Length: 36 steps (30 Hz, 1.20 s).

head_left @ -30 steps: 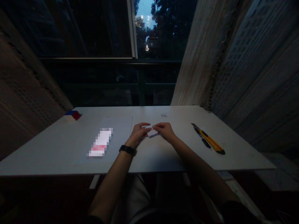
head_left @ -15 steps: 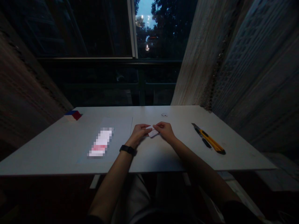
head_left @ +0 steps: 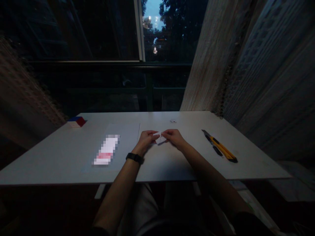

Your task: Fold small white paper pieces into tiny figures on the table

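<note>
Between my hands is a small folded piece of white paper [head_left: 160, 140], held just above or on the table; the exact gap cannot be made out. My left hand [head_left: 147, 137], with a black band on its wrist, pinches the paper's left side with the thumb on top. On the other side, my right hand [head_left: 173, 137] grips the upper right edge between thumb and fingers. The fingertips of both hands come close together near the paper's top. Some fingers are hidden behind the paper.
A white table [head_left: 172, 167] spreads under my arms. Left lies a sheet of paper [head_left: 129, 132] with a bright, blurred-out rectangle [head_left: 107, 149] on it. A Rubik's cube [head_left: 76, 122] sits far left, a small white scrap [head_left: 173, 121] at the back, a yellow utility knife [head_left: 225, 150] and a smaller black cutter [head_left: 216, 149] right.
The folded paper has tilted slightly in my fingers, and my right hand has shifted a tiny bit. Both hands keep their hold. The items on the table stay where they were.
</note>
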Motion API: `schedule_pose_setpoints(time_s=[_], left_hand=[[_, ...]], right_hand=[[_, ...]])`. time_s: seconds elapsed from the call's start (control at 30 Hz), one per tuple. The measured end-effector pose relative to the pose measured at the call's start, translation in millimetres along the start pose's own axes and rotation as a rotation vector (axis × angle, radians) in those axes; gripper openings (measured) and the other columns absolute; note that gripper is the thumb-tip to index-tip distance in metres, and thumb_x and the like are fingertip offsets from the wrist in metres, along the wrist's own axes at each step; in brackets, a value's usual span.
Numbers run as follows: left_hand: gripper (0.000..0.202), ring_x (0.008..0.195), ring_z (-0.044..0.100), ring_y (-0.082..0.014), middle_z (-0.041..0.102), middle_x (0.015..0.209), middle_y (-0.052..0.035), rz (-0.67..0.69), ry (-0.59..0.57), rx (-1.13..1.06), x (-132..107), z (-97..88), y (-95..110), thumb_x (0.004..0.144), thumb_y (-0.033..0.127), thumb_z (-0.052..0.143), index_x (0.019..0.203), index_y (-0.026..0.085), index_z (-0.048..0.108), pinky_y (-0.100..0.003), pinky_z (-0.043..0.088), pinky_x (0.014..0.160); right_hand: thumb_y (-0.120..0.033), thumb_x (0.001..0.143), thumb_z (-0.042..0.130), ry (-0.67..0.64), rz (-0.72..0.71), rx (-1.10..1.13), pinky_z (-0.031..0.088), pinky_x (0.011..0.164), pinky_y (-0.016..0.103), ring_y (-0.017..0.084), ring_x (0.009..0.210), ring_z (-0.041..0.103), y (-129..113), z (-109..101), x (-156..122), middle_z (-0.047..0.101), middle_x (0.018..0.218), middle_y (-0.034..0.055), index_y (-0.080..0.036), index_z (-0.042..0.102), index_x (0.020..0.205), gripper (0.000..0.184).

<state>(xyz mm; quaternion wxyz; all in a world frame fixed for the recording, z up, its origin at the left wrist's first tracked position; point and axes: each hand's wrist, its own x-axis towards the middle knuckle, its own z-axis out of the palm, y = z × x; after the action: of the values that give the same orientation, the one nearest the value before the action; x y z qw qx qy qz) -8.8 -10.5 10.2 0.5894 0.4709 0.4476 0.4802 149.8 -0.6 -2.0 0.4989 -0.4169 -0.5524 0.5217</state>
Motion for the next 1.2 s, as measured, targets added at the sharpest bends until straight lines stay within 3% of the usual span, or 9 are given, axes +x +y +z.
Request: schedule_pose_setpoints(time_s=[0.37, 0.8, 1.2], left_hand=[[0.039, 0.06, 0.06, -0.0147, 0.066, 0.071, -0.0075, -0.01, 0.006, -0.023, 1.8, -0.4, -0.8, 0.049, 0.022, 0.079, 0.083, 0.009, 0.066, -0.027, 0.046, 0.059], [0.043, 0.058, 0.06, -0.0146, 0.067, 0.068, -0.0072, 0.018, -0.042, 0.019, -5.2, 4.1, 1.5, 0.048, 0.025, 0.08, 0.083, 0.008, 0.065, -0.027, 0.046, 0.058], [0.047, 0.059, 0.06, -0.015, 0.067, 0.07, -0.0088, 0.05, -0.049, 0.042, -3.6, 2.7, 0.8, 0.051, 0.029, 0.079, 0.089, 0.006, 0.064, -0.027, 0.045, 0.058]], right_hand=[[-0.036, 0.049, 0.076, 0.029, -0.025, 0.094, 0.041, 0.055, 0.024, 0.009, 0.054, 0.051, 8.9, 2.6, 3.7, 0.059, 0.056, -0.0023, -0.014, 0.061, 0.06, 0.029], [-0.023, 0.04, 0.078, 0.059, 0.14, 0.225, 0.039, 0.051, 0.027, 0.012, 0.05, 0.052, 3.4, -0.3, 0.3, 0.059, 0.052, -0.0009, -0.013, 0.059, 0.053, 0.025], [-0.025, 0.044, 0.079, 0.058, 0.136, 0.279, 0.04, 0.054, 0.026, 0.011, 0.052, 0.054, 4.8, -2.2, -0.4, 0.061, 0.054, -0.0004, -0.014, 0.063, 0.057, 0.024]])
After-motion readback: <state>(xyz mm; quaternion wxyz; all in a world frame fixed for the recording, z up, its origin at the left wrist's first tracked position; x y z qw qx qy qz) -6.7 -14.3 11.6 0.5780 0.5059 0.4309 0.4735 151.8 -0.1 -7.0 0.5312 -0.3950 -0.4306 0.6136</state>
